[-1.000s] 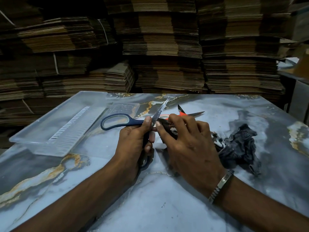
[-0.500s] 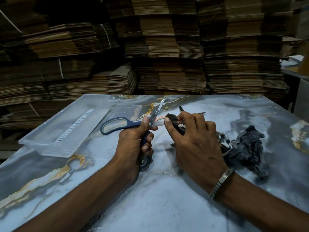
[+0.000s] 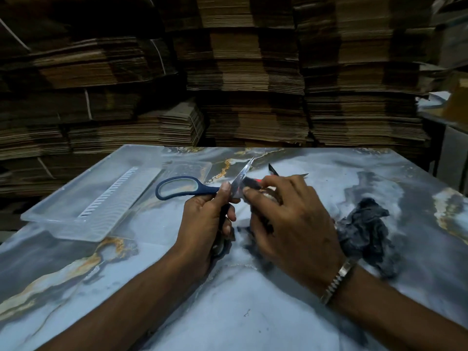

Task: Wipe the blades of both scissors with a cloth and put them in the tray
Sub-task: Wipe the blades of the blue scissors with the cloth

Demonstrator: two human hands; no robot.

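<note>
My left hand (image 3: pixel 205 224) grips the blue-handled scissors (image 3: pixel 187 190) by the handle, one blue loop sticking out to the left and a blade pointing up and away. My right hand (image 3: pixel 291 219) pinches a dark cloth (image 3: pixel 364 229) against that blade near its base. The cloth trails from under my right hand to a crumpled heap on the table at the right. The second scissors (image 3: pixel 274 171), with a red-orange handle, lie behind my right hand; only their blade tips and a bit of red show. The clear plastic tray (image 3: pixel 83 198) sits at the table's left.
The marbled blue-grey table (image 3: pixel 240 312) runs to the frame's front. Tall stacks of flattened cardboard (image 3: pixel 240 97) wall in the far side. A grey cabinet edge (image 3: pixel 450 148) stands at the right.
My right hand with the cloth slid up along the blade, then back down toward its base. My left hand kept its hold on the scissors.
</note>
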